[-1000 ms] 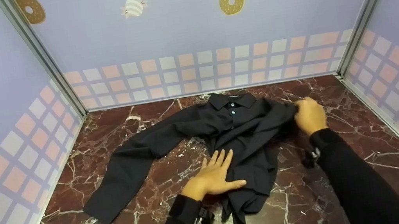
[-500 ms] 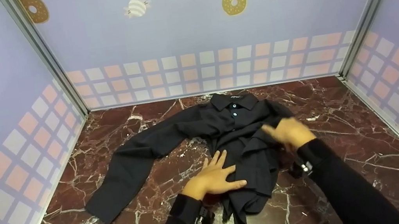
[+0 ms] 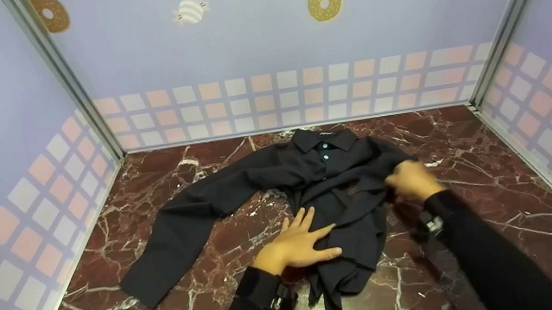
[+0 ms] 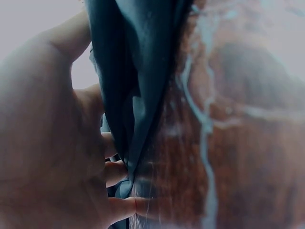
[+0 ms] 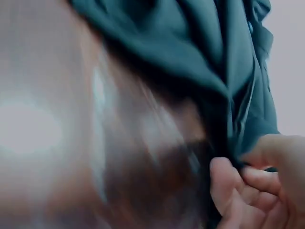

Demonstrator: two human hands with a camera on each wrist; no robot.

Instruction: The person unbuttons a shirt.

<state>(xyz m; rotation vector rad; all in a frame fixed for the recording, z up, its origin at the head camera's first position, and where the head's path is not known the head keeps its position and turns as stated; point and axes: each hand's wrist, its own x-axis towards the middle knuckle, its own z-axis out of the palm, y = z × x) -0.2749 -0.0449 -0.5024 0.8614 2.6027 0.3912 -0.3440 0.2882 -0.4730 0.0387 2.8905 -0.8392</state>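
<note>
A black collared shirt (image 3: 346,163) lies rumpled on the dark red marbled tabletop (image 3: 235,248). Its collar points to the back wall, and one long sleeve (image 3: 181,218) stretches out to the left. My left hand (image 3: 294,245) rests with spread fingers on the left edge of the shirt's lower part; the left wrist view shows the fingers alongside the cloth. At the shirt's right side, my right hand (image 3: 413,179) pinches a bit of the fabric. The right wrist view shows the curled fingers (image 5: 224,179) and thumb on the dark cloth, which is drawn into folds there.
A lilac back wall (image 3: 259,42) with a checkered band rises behind the table. Side walls (image 3: 13,227) stand at left and right, joined by grey metal corner posts (image 3: 76,97). The shirt's collar lies close to the back wall.
My right hand has moved from the shirt's upper right in toward its middle, then slightly back out to the right, shifting the cloth with it. My left hand stays in place.
</note>
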